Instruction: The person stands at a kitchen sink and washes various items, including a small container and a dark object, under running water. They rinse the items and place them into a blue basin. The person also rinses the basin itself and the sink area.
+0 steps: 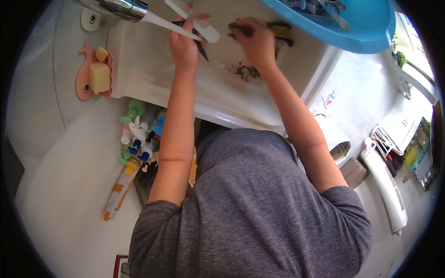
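Observation:
In the white sink (146, 80), my left hand (184, 48) is under the running water. It grips a long white plastic piece (205, 31) with a rounded end, together with a black pointed piece (202, 52). My right hand (257, 41) is curled low over the basin, its fingers closed around a small dark object (245, 30) that is blurred and mostly covered. Dark crumbly debris (247, 72) lies on the sink floor below that hand, with more at its fingertips. Just right of the hand is a yellow and black item (281, 32), perhaps a scrubber.
A chrome faucet (128, 9) reaches in from the upper left. Soap bars sit on a pink whale-shaped dish (85, 83). A blue basin (365, 41) holding metal utensils overhangs the sink's right side. Several bottles (137, 132) stand below left; a white bin (333, 137) is at right.

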`<state>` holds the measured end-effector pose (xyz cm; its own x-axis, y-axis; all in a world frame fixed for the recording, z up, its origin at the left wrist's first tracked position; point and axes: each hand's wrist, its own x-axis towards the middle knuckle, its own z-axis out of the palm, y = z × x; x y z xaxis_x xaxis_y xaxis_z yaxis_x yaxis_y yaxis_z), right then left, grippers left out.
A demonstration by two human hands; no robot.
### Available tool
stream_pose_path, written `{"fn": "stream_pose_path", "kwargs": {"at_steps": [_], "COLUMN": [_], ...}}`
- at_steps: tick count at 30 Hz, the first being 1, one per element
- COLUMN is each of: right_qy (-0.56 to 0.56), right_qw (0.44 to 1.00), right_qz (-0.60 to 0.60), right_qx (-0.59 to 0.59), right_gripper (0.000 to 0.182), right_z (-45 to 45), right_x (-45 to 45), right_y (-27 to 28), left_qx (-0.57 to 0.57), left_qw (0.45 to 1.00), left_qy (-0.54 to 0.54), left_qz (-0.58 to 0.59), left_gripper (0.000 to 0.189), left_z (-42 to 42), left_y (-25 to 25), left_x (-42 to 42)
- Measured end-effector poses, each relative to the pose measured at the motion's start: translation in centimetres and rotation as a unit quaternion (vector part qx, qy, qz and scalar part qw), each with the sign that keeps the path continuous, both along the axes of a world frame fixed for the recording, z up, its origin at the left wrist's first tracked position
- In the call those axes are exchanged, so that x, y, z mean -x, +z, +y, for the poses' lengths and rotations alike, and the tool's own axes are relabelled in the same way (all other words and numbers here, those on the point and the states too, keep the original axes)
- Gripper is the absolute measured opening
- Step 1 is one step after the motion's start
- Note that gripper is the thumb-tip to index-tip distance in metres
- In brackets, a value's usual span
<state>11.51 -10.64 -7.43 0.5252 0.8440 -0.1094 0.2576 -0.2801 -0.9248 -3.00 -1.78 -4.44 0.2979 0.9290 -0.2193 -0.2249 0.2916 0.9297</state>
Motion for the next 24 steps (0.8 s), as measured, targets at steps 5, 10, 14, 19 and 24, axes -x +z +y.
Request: {"fn": "stream_pose_path", "kwargs": {"at_steps": [5,10,14,19,24], "right_qy": [-0.016,-0.024,0.048,0.072,0.148], "right_qw": [0.97,0.916,0.973,0.989,0.987], "right_qz": [0.243,0.401,0.224,0.106,-0.003], "right_qx": [-0.007,-0.003,-0.035,-0.075,-0.056], "right_gripper": [0.026,0.032,0.031,0.028,0.024], "right_z": [0.3,0.7,0.3,0.2,0.3], "right_x": [0.1,0.9,2.1,2.6,2.4], "right_y": [0.3,1.8,2.2,0.7,1.3], "left_qx": [0.095,0.131,0.105,0.12,0.155], "left_qw": [0.993,0.979,0.977,0.985,0.958], "left_qy": [-0.018,0.023,-0.019,-0.016,-0.041], "left_qz": [-0.072,-0.152,-0.183,-0.123,-0.237], "left_gripper": [0.042,0.036,0.045,0.048,0.051], "left_z": [-0.3,-0.5,-0.8,-1.4,-1.6], "left_y": [-1.0,-2.5,-3.0,-2.7,-2.8], "left_x": [0.3,0.1,-0.3,-1.4,-0.7]}}
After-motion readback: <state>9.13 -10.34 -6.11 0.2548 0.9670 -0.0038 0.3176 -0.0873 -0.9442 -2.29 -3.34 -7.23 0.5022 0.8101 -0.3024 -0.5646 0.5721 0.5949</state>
